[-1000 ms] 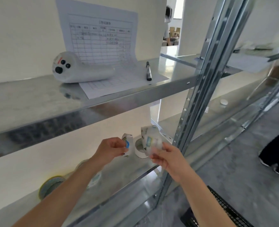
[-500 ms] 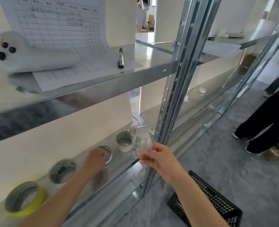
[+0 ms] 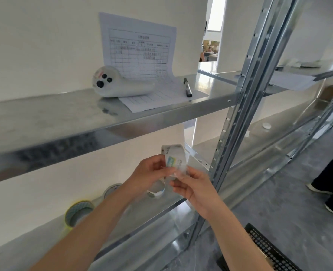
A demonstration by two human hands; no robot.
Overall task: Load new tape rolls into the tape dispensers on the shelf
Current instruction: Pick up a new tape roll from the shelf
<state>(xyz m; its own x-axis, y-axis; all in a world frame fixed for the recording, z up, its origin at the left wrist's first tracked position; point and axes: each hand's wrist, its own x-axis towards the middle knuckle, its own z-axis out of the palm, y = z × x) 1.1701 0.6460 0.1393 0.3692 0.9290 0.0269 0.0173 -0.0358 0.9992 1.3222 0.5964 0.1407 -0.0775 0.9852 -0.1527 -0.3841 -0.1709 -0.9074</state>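
Both hands are seen in front of the lower shelf [image 3: 167, 201], and one wrapped tape roll [image 3: 176, 160] is held between them, clear of the shelf surface and just left of the steel upright [image 3: 238, 122]. The roll's left edge is gripped by the curled fingers and thumb of the left hand [image 3: 149, 172], while its lower end is pinched by the fingertips of the right hand [image 3: 194, 185]. The roll's long axis is set nearly upright, the top leaning a little to the left, and its blue and green label is turned towards the camera. Below the left hand, a white roll [image 3: 157, 192] is laid on the lower shelf; a grey roll [image 3: 111, 189] and a yellow roll [image 3: 78, 212] are ranged further left along the wall. On the upper shelf [image 3: 63, 122] a white seal-shaped object [image 3: 122, 84] is laid lengthwise, its black-dotted end pointed left, beside a printed form [image 3: 140, 55] and a black marker [image 3: 187, 88].
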